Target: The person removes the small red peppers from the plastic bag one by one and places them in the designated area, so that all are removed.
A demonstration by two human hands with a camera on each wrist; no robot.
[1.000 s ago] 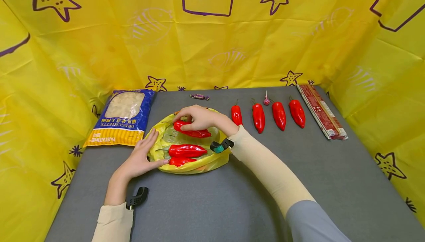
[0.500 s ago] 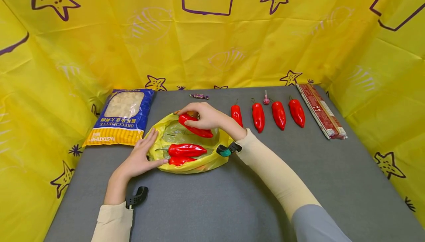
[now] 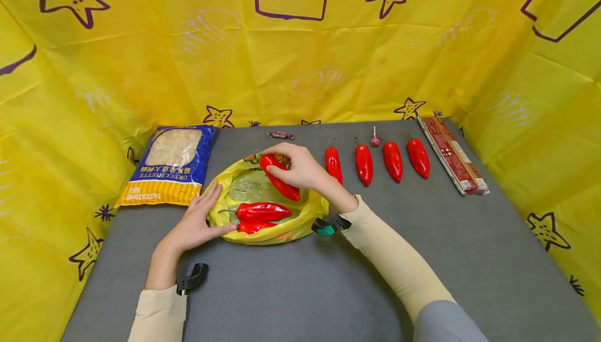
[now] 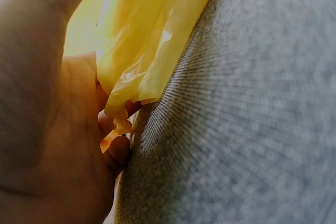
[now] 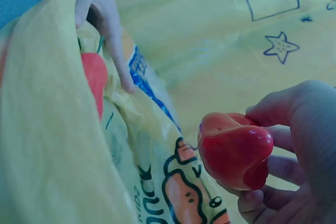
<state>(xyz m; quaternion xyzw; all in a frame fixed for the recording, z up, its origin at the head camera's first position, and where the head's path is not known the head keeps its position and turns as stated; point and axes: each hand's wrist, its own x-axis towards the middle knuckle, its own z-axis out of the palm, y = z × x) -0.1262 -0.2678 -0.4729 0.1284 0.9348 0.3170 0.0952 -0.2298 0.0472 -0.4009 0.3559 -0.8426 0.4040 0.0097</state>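
Right hand [image 3: 300, 167] fingers curled around red pepper [image 3: 279, 177], held tilted above yellow plastic bag [image 3: 300, 223]. Left hand [image 3: 197, 222], fingers straight, presses bag's left edge, mid-table.

Red pepper [image 3: 279, 178]: glossy, tapered, tilted tip-down over the bag's far edge, gripped by the right hand [image 3: 302, 169]. Yellow plastic bag [image 3: 310, 207]: crumpled, open-mouthed, flat on the grey bench [image 3: 291, 284], holding two more red peppers [image 3: 260, 217]; left hand [image 3: 197, 223] rests on its left edge.

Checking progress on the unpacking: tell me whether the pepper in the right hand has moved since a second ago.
Yes. The right hand has lifted the held pepper and tilted it; its stem end now rises toward the yellow bag's far rim.
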